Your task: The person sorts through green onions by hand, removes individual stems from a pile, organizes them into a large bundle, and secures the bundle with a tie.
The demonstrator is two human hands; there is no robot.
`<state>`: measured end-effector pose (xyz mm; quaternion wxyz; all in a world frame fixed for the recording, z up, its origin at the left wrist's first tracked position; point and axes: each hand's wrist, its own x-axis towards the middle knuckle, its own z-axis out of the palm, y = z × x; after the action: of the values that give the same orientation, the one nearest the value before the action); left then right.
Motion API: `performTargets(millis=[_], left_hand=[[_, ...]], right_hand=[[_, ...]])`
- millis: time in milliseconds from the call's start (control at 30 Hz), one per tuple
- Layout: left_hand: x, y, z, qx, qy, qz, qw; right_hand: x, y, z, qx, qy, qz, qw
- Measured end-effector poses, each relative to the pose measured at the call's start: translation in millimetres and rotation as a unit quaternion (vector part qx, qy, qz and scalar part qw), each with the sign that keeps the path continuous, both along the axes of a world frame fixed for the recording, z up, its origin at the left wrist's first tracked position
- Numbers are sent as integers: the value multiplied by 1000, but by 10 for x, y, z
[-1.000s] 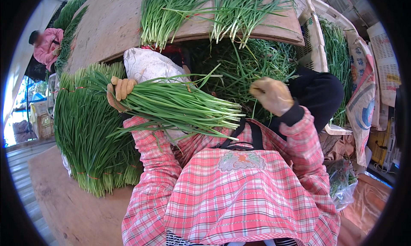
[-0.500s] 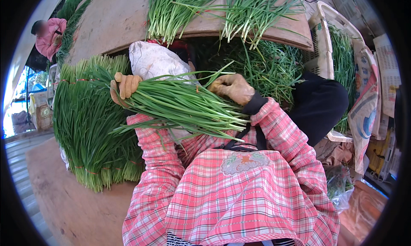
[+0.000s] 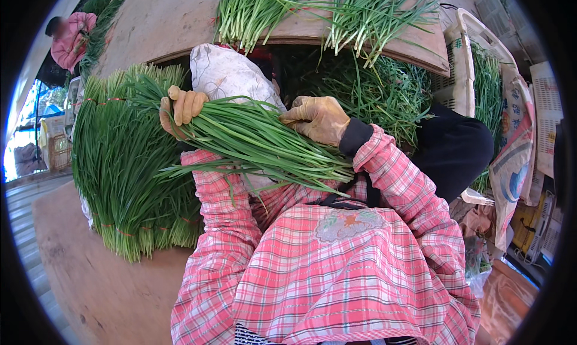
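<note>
A loose bunch of green chives (image 3: 270, 137) lies slantwise across my lap, pale stem ends to the right. My left hand (image 3: 182, 109), in a tan glove, is wrapped round its leafy end. My right hand (image 3: 317, 119), gloved likewise, is closed in a pinch on some chive leaves along the bunch's far side. Its fingertips are partly hidden, so how many leaves they hold I cannot tell. Beside my left arm stands a thick stack of tied chive bundles (image 3: 129, 164), bound with thin red bands.
More chives (image 3: 264, 14) lie on the wooden board (image 3: 162, 20) ahead. Beneath its edge are a white sack (image 3: 231, 74) and a heap of loose greens (image 3: 384, 92). A cream plastic crate (image 3: 466, 62) of greens stands at right. A person in pink (image 3: 72, 41) sits far left.
My right hand has shifted slightly left and now pinches the far side of the bunch; the leaf that stuck up beside it no longer shows. My left hand keeps its hold. The view has shifted slightly.
</note>
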<state>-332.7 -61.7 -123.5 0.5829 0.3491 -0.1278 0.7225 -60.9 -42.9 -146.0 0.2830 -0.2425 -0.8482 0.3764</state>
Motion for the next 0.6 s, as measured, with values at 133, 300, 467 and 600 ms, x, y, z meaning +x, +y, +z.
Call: performTargets(millis=[133,300,467,600], left_hand=[[4,-38,-15,-15,-15,17,1000],[42,-59,28,-25,-24,-13,999],[29,-72,-1,-34,-31,10,999],[34,-111,-31,-39,-45,19,998]], right_hand=[[104,-10,151,166,36,-95,981],[377,68,247,245,60,-314,915],[1380,140,256,77,102,-457,880],[1409,-313,355,-28,-284,-197,938]])
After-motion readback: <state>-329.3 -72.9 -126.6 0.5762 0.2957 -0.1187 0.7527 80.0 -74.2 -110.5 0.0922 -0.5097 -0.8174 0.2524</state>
